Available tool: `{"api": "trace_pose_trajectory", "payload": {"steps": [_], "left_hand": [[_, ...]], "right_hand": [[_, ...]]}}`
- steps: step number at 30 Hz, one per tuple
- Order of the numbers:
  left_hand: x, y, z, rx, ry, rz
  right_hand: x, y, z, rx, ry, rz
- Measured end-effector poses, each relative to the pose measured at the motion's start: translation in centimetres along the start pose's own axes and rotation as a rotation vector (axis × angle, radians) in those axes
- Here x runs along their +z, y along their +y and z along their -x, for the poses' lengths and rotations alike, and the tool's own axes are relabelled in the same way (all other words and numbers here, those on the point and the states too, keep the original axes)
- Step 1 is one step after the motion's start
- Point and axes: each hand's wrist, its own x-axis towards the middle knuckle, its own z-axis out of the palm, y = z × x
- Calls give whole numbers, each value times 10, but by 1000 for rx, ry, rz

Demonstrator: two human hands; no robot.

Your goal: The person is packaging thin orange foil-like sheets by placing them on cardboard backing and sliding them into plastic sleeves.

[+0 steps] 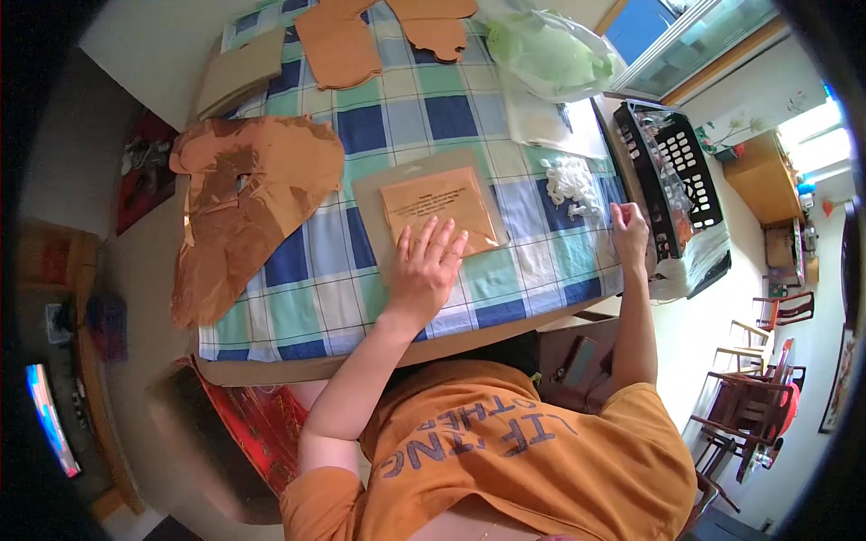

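Note:
My left hand [422, 275] lies flat with spread fingers on the lower part of a flat clear packet [433, 200]. Inside the packet is a folded, copper-brown sheet with dark print on it. My right hand [629, 233] is closed at the right edge of the table, beside a small heap of white stringy bits [570, 183]. What its fingers hold, if anything, is hidden. To the left of the packet a crinkled, shiny copper-coloured sheet [257, 176] is spread out and hangs over the table's edge.
A checked cloth [388, 311] covers the table. Flat brown packets [338, 50] and a beige stack [239, 77] lie at the far side. A pale green plastic bag [555, 59] rests far right, near a white sheet [552, 126]. A black basket [686, 167] stands right of the table.

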Motion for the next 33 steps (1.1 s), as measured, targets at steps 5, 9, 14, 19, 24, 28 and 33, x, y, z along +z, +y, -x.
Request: {"api": "trace_pose_trajectory", "payload": {"steps": [5,9,14,19,24,28,33], "left_hand": [[-2,1,-1,-10,1,-12],[-6,4,-4,-33,-25,5],[-11,2,-12,-51,-19,104],[-4,-1,-6,-35,4,30],[3,-3,-3,-38,63,-3],[5,-1,-5,-83,61,38],[5,-3,-3,-91,80,34]], "right_hand": [[2,4,-2,-141,-31,95],[-8,-26,18,-138,63,-80],[12,-103,81,-303,-288,-395],[44,-171,73,-360,-313,-356],[17,-175,85,-688,-506,-416],[7,-162,133,-536,-750,-488],[7,-145,148,-423,-540,-313]]}}
